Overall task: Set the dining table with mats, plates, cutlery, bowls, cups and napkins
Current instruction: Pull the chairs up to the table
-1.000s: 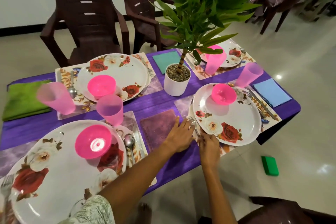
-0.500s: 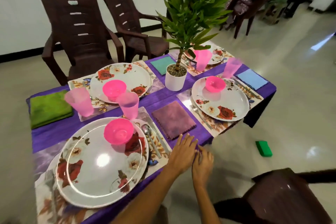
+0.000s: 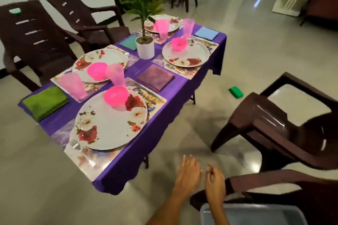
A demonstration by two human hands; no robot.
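Both hands hang over the floor off the table's near corner, holding nothing: the left hand (image 3: 188, 175) with fingers spread, the right hand (image 3: 214, 181) loosely curled, close beside it. The purple-clothed table (image 3: 128, 166) lies ahead-left, nearer the left hand; its long axis runs diagonally away to the right, four settings apparently complete.

Four plates (image 3: 111, 122), four cups (image 3: 116, 74), three bowls (image 3: 116, 96), four napkins (image 3: 45, 102), perhaps four mats (image 3: 91, 162).

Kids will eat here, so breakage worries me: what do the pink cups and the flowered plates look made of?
Pink cups: translucent, matte plastic, since light shows through the walls. Flowered plates: glossy with printed roses, likely melamine, though glazed ceramic can't be ruled out.
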